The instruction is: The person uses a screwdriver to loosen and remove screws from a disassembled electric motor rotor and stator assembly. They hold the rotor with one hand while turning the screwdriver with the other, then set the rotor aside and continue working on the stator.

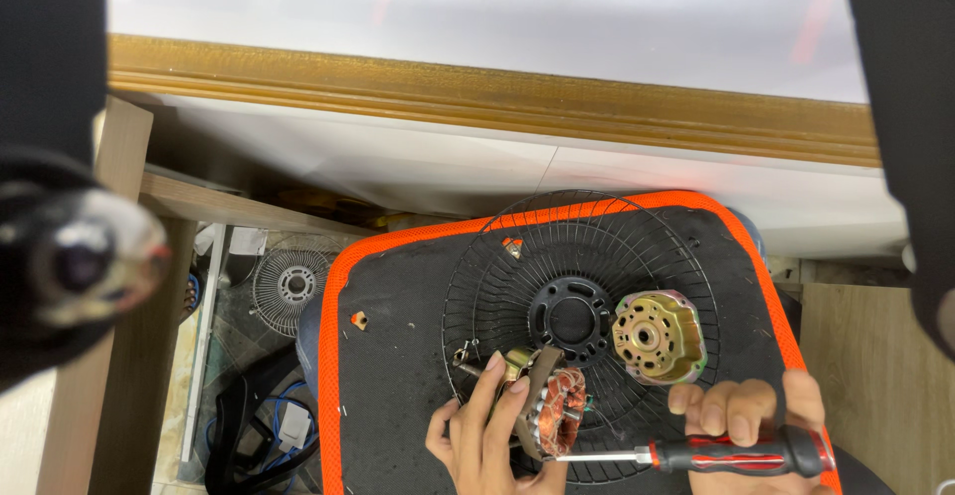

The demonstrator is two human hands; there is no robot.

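Note:
My left hand grips a fan motor stator with copper windings, held on edge over the front of a black wire fan guard. In my right hand lies a red-and-black screwdriver, horizontal, its metal tip pointing left and touching the stator. A gold-coloured motor end cover rests on the guard just right of its black hub. The guard lies flat on a black pad with an orange border.
Another wire fan guard and blue cables lie on the floor to the left, beside a wooden frame. A gold-trimmed white ledge runs across the back. Small screws dot the pad.

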